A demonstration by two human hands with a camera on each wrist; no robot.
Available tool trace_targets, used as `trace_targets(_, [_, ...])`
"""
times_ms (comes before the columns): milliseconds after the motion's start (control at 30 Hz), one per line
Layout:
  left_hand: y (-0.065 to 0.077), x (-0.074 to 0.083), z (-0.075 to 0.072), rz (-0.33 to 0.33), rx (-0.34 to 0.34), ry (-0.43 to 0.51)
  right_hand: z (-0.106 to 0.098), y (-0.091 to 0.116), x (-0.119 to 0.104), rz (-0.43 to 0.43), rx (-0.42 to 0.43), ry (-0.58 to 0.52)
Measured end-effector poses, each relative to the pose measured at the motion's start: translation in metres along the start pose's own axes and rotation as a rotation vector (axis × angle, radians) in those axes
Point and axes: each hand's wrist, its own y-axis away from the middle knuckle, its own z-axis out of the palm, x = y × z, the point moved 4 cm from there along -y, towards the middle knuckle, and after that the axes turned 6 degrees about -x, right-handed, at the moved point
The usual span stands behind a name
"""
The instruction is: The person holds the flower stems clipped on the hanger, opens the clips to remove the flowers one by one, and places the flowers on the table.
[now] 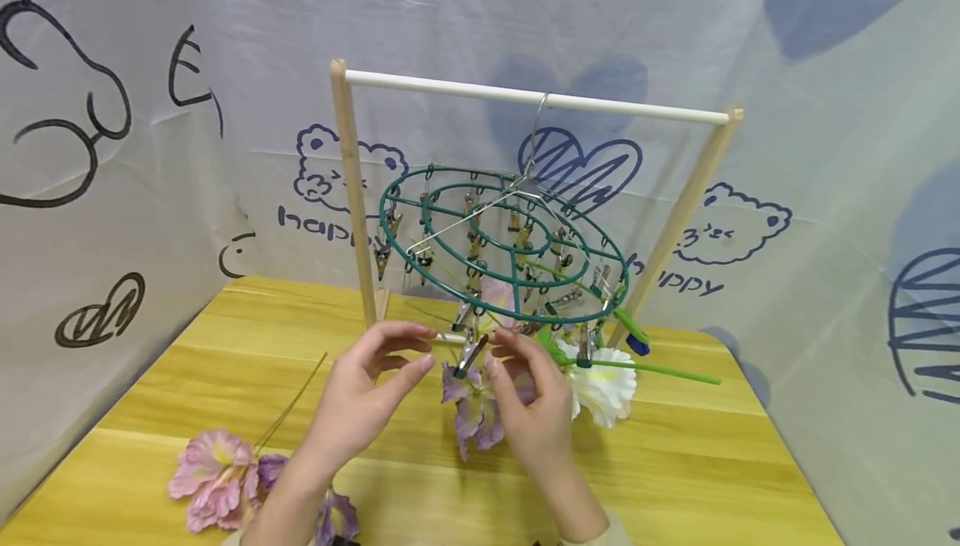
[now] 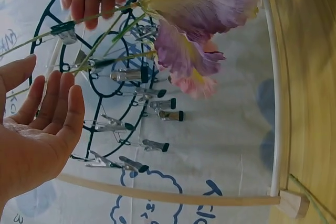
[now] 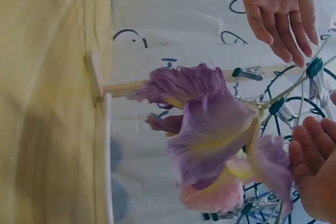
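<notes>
A round green clip hanger point(image 1: 515, 292) hangs by its hook, with many metal clips dangling from its rings. At its near edge one clip point(image 1: 468, 356) with dark green tips grips the thin stem of a purple artificial flower point(image 1: 480, 419), which hangs head down. My left hand point(image 1: 367, 396) is just left of that clip, fingers relaxed and apart from the thumb, holding nothing. On the clip's other side is my right hand point(image 1: 536, 404), its fingers loosely bent with nothing between them. In the left wrist view the clip point(image 2: 64, 32) sits across the stem between both hands.
A white bar point(image 1: 450, 87) on wooden posts point(image 1: 352, 196) carries the hanger. A white flower point(image 1: 603, 388) and a pink one point(image 1: 497, 292) also hang there; a green stem point(image 1: 675, 372) juts right. On the table's left lie pink point(image 1: 213, 479) and purple flowers point(image 1: 337, 519).
</notes>
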Motion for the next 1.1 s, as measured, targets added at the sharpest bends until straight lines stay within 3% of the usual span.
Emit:
trace_targets(200, [-0.004,0.003,0.007,0.021,0.01,-0.011,0.003,-0.011,0.001,0.047,-0.06,0.031])
trace_targets(567, [-0.014,0.004,0.016,0.139,0.036,-0.021,0.011,-0.019,0.001,-0.028,-0.071,0.027])
trace_targets(667, [-0.015,0.003,0.015,0.13,0.044,-0.017,0.011,-0.019,-0.002,-0.04,-0.059,0.027])
trace_targets(800, [-0.015,-0.001,0.013,0.064,0.052,0.033,0.01,-0.017,-0.003,-0.036,-0.062,0.041])
trace_targets(933, [-0.016,-0.005,0.01,0.0,0.064,0.076,0.008,-0.017,-0.003,0.002,-0.107,0.032])
trace_targets(1100, [-0.017,-0.01,0.009,-0.033,0.063,0.091,0.007,-0.017,-0.004,0.073,-0.146,0.015])
